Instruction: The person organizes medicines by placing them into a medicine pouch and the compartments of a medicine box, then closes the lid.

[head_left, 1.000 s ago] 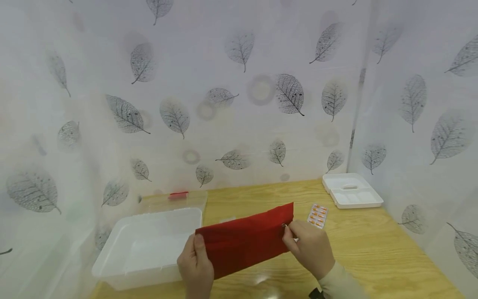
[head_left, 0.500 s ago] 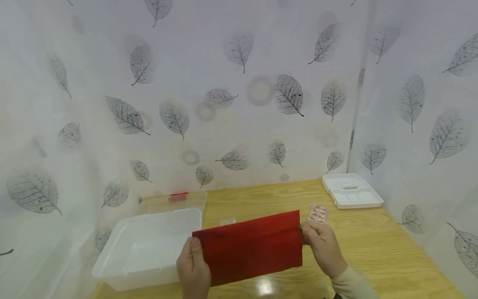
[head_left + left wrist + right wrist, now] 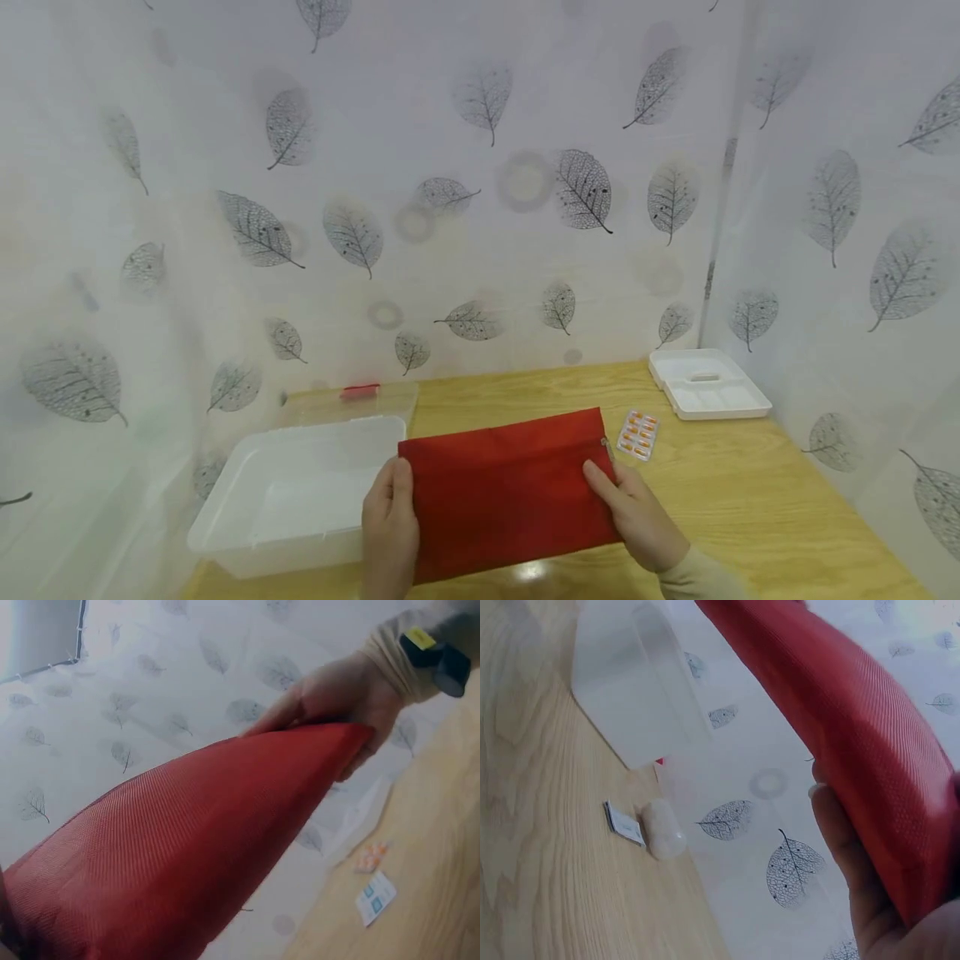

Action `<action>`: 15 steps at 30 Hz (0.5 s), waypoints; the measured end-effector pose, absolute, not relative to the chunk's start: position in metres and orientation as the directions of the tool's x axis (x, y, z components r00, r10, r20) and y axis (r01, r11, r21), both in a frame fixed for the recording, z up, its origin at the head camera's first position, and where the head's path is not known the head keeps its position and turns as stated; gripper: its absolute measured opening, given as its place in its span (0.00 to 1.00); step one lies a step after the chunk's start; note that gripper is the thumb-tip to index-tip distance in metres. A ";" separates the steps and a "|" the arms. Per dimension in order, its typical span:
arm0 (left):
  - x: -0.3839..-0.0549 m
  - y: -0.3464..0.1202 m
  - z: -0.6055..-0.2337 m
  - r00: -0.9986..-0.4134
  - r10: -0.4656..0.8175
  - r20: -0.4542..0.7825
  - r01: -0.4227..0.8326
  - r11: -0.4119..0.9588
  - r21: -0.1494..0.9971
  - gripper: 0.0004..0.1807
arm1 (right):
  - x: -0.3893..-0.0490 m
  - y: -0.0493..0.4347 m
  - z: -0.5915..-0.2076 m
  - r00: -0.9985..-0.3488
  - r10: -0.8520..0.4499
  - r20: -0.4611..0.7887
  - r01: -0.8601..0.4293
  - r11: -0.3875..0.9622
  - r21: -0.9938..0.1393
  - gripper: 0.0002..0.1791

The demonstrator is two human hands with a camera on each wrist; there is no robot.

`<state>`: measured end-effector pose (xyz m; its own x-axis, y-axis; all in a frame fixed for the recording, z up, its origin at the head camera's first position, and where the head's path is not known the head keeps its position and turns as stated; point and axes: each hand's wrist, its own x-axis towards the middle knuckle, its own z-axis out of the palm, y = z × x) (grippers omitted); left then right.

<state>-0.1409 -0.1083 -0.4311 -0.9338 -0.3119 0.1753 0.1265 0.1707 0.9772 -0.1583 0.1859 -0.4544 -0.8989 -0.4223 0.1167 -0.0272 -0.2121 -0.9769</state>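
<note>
A red fabric zipper pouch point(image 3: 510, 500) is held up above the table in the head view. My left hand point(image 3: 390, 529) grips its left edge, thumb on the near face. On the right edge, my right hand point(image 3: 637, 517) holds the pouch with its thumb over the front. A metal zipper pull point(image 3: 606, 446) hangs at the upper right corner, just above that thumb. Right-hand fingers point(image 3: 847, 847) lie along the pouch's far side in the right wrist view. The pouch's contents are hidden.
Left stands a translucent plastic bin point(image 3: 300, 550). A blister pack of orange capsules point(image 3: 637, 435) lies right of the pouch, before a white tray with a handle point(image 3: 720, 410). A small packet point(image 3: 625, 823) sits beside a white roll point(image 3: 662, 829). Leaf-print curtains surround the table.
The right hand pinched the zipper pull and drew it outward at the right edge. It has let go of the pull and now grips the pouch's right side.
</note>
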 end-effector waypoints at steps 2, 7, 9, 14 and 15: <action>-0.142 -0.110 -0.433 -0.968 -0.220 0.118 0.079 0.177 0.981 0.21 | -0.158 0.184 -0.455 -0.930 -0.361 0.073 0.003 -0.207 -0.978 0.17; -0.144 -0.113 -0.440 -0.985 -0.076 0.154 0.130 0.256 0.958 0.27 | -0.158 0.178 -0.452 -0.972 -0.233 -0.012 0.067 -0.227 -0.972 0.20; -0.145 -0.116 -0.439 -0.982 -0.065 0.175 0.145 0.323 0.935 0.28 | -0.159 0.172 -0.449 -0.981 -0.186 -0.048 0.092 -0.239 -0.967 0.22; -0.151 -0.131 -0.426 -0.985 -0.071 0.157 0.109 0.445 0.889 0.31 | -0.162 0.151 -0.442 -0.981 -0.180 -0.078 0.123 -0.251 -0.960 0.25; -0.152 -0.136 -0.423 -0.986 -0.078 0.145 0.095 0.446 0.890 0.31 | -0.163 0.147 -0.441 -0.977 -0.198 -0.076 0.126 -0.257 -0.958 0.26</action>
